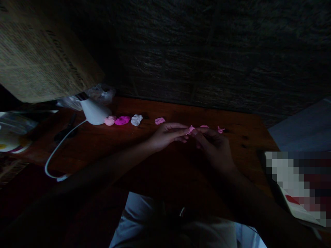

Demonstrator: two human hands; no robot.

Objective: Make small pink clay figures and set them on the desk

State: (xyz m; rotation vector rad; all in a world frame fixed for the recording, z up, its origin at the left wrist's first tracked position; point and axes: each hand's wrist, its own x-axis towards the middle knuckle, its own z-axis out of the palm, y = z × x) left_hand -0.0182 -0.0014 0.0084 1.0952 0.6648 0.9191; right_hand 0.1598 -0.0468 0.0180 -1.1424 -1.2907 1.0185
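At the far left, a pale container (pixel 14 143) is seen only in part. Next, by the dark wall (pixel 181 62), a lamp (pixel 94 112) with a printed shade (pixel 46 58) is placed on the wooden bench (pixel 252 132), and its white cable (pixel 53 148) is curved towards the near edge. Just beside the lamp foot, a pale pink lump (pixel 110 120), a magenta lump (pixel 122 120) and a white lump (pixel 136 120) are set in a row. After a gap, one more pink lump (pixel 160 121) is laid, just beyond the left hand (pixel 167 135). By the thumb and finger of this hand, a small pink piece (pixel 190 129) is pinched. On its other side, the same piece is pinched by the right hand (pixel 216 144), so it is held between both. Behind the right hand, a flat pink piece (pixel 204 126) is partly hidden. Further right, a thin branched pink piece (pixel 220 130) is left lying near the knuckles.
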